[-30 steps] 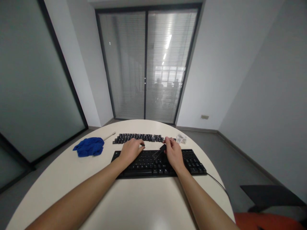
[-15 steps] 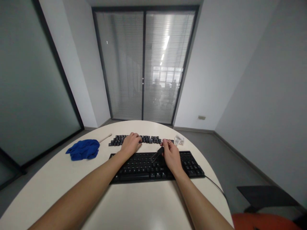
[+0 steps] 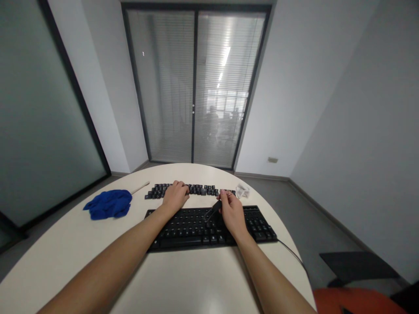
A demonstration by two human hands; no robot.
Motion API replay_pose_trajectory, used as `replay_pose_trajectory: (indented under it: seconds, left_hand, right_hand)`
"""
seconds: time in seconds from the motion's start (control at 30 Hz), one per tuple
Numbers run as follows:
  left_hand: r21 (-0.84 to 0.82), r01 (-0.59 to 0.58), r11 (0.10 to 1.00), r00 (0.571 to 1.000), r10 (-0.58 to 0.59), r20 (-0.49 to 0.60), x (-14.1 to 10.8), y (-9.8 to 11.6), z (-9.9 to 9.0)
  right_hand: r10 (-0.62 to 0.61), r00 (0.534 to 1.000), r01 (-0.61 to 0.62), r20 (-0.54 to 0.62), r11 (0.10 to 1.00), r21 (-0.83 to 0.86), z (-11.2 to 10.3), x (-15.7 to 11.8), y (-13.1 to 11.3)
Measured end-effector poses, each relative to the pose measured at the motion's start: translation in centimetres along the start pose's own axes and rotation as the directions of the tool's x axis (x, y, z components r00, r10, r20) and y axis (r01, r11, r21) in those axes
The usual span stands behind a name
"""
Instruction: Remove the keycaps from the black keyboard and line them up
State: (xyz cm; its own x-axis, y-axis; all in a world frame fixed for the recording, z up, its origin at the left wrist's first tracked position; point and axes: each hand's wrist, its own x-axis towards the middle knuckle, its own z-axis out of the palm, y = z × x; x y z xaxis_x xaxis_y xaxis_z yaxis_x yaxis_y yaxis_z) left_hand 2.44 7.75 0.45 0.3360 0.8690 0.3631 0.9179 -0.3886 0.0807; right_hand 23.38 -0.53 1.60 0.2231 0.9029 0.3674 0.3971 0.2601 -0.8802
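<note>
My left hand (image 3: 176, 195) reaches over rows of loose black keycaps (image 3: 198, 189) beyond the keyboard. Its fingers are curled down among them; what they pinch, if anything, is too small to make out. A keycap puller (image 3: 212, 211) with a black handle and a wire loop is in my right hand (image 3: 231, 211), shut around the handle. The loop points down and left above the black keyboard (image 3: 193, 233), which lies flat in front of me. My right hand and forearm hide part of the keyboard's right side.
A blue cloth (image 3: 109, 204) lies crumpled at the left, beside a thin pale brush or stick (image 3: 140, 187). A crumpled clear-white wrapper (image 3: 242, 190) sits right of the keycaps. The keyboard's cable (image 3: 292, 251) runs off the table's (image 3: 183, 283) right edge, near an orange chair (image 3: 356, 301).
The view has shifted slightly, so table and objects sit a little farther left. Both hands keep nearly the same places; the puller stays in my right hand.
</note>
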Motion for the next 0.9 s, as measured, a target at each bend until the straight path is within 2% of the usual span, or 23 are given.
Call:
replay_pose_trajectory:
  seconds: [0.27, 0.37, 0.5, 0.67, 0.77, 0.9]
  left_hand:
    - [-0.055, 0.024, 0.998, 1.000, -0.024, -0.005, -0.3, 0.2, -0.6]
    - [-0.076, 0.042, 0.996, 0.999, -0.045, -0.028, -1.1, 1.0, -1.1]
    - [-0.113, 0.061, 0.992, 0.996, -0.068, -0.052, -3.7, 3.5, -2.2]
    - [-0.279, -0.021, 0.960, 1.000, 0.015, -0.024, -8.3, 6.6, -3.5]
    - [-0.314, -0.080, 0.946, 0.997, 0.071, -0.041, -10.3, 6.9, -3.4]
    - [-0.277, -0.120, 0.953, 0.993, 0.116, -0.033, -11.6, 6.1, -2.4]
  right_hand:
    - [0.005, 1.000, -0.005, -0.005, 1.000, 0.004, 0.1, 0.0, 0.2]
    - [0.008, 1.000, -0.008, -0.002, 1.000, -0.007, 0.0, 0.0, 0.1]
    - [-0.028, 1.000, 0.027, -0.009, 0.998, -0.065, -0.2, 0.1, -0.2]
    - [-0.119, 0.993, 0.112, -0.026, 0.977, -0.183, -0.4, 0.0, -0.5]
    - [-0.133, 0.991, 0.127, -0.012, 0.964, -0.232, -0.4, -0.2, -0.6]
    - [-0.147, 0.989, 0.142, 0.004, 0.951, -0.274, -0.3, -0.4, -0.7]
